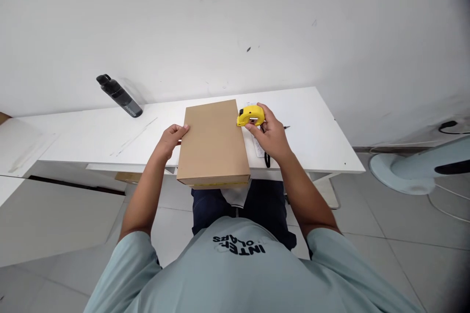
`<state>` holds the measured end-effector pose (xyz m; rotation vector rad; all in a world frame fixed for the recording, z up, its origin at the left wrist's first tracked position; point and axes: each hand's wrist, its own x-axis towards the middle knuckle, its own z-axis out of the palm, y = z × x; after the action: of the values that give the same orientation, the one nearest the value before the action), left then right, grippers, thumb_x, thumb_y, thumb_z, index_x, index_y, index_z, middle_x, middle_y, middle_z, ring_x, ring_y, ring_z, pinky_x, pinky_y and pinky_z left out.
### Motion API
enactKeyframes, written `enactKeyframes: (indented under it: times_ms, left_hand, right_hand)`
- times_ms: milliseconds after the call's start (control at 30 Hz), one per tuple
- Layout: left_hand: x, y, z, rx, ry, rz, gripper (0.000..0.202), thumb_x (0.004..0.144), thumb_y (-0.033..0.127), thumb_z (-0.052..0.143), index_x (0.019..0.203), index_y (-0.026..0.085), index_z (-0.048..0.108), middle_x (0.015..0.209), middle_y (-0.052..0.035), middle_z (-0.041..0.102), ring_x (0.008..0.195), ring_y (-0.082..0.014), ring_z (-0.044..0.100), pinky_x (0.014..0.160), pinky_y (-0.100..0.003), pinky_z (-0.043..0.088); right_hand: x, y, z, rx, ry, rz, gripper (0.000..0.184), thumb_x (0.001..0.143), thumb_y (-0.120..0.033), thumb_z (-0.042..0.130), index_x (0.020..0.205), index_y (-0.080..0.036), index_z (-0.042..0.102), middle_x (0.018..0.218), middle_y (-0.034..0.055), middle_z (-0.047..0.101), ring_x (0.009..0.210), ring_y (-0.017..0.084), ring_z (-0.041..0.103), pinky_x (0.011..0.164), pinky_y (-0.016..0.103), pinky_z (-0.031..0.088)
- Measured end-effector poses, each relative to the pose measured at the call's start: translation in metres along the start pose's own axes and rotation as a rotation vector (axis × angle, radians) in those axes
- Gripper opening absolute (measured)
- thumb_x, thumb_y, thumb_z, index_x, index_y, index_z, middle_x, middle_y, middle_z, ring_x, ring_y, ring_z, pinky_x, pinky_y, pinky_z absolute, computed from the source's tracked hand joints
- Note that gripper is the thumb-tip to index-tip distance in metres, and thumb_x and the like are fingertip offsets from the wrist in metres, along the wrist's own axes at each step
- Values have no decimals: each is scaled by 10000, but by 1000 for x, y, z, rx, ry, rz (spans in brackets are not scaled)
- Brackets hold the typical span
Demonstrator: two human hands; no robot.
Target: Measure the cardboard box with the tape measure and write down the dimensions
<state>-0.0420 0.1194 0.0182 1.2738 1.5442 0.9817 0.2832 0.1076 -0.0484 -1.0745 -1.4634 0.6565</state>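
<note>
A brown cardboard box (pixel 215 142) lies flat in front of me, its near end sticking out past the table's front edge. My left hand (pixel 172 141) grips the box's left side, thumb on the top edge and the other fingers partly hidden beside it. In my right hand (pixel 271 134) is a yellow tape measure (pixel 253 116), held at the box's right edge near the far corner. A black wrist strap (pixel 267 159) hangs below that hand. Along the lower part of the box's near side a thin yellow strip (pixel 220 185) shows.
On the white table (pixel 316 132), a printed paper (pixel 258 149) lies partly under my right hand, with a dark pen tip (pixel 286 127) beyond it. A black bottle (pixel 121 96) stands at the back left by the wall. A pale blue stand (pixel 407 171) is on the floor at right.
</note>
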Motion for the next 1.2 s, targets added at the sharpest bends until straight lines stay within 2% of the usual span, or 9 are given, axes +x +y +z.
enactKeyframes:
  times_ms: [233,400,533,633,700,833,900,1000,1200]
  left_hand:
    - [0,0,1,18,-2,8,580,663,682,840,723,221,493,739,18,554,701,-141,524,693,-290,471]
    - [-8,-4,1,82,57,87,550,789,718,736,757,222,501,839,-16,610,809,-171,577,768,-314,511]
    - [-31,-14,-3,63,36,96,550,868,744,636,1114,253,627,1249,-81,676,1140,-241,636,900,-360,557]
    - [-49,-23,-6,-24,-78,50,727,894,771,581,1446,310,477,1500,-107,576,1295,-287,616,936,-414,588]
    - [-57,-26,-6,-74,-148,11,841,859,758,648,1521,306,391,1537,-128,548,1297,-309,632,951,-441,602]
    - [-60,-25,-2,-144,-182,-69,931,750,688,799,1482,255,421,1461,-150,611,1231,-327,675,951,-456,617]
    - [-58,-24,0,-162,-162,-91,896,736,672,809,1440,246,455,1415,-142,643,1198,-320,690,928,-451,625]
    - [-57,-24,0,-152,-127,-95,823,729,657,811,1377,250,507,1350,-121,680,1166,-306,700,901,-425,627]
    - [-58,-29,-1,-146,-95,-117,698,755,659,768,1287,265,548,1258,-100,714,1144,-300,708,854,-396,628]
  right_hand:
    - [0,9,13,270,74,20,576,827,-474,827,1294,-274,555,1218,53,678,1062,212,692,961,401,593]
    - [-13,8,8,462,205,113,565,741,-522,894,1148,-279,587,1032,-2,678,806,138,661,665,263,566]
    - [-46,13,-4,703,127,313,569,693,-541,929,1099,-263,643,800,-62,644,431,26,358,449,232,390]
    - [-83,18,-6,846,61,445,615,650,-524,962,1123,-250,681,695,-86,629,385,5,243,454,249,367]
    - [-108,20,-4,921,47,522,663,622,-518,979,1154,-242,696,683,-81,648,390,6,229,463,250,357]
    - [-145,25,4,1048,13,654,802,584,-544,989,1267,-249,689,780,-38,739,397,2,196,461,243,341]
    - [-156,28,6,1081,-4,704,775,611,-554,971,1267,-250,694,818,-24,755,409,4,176,462,242,346]
    - [-162,33,6,1095,-39,736,702,650,-557,946,1226,-232,712,811,-22,744,422,9,165,473,242,370]
    - [-159,38,7,1138,-141,732,749,610,-579,963,1227,-216,741,718,-44,694,416,14,173,477,243,363]
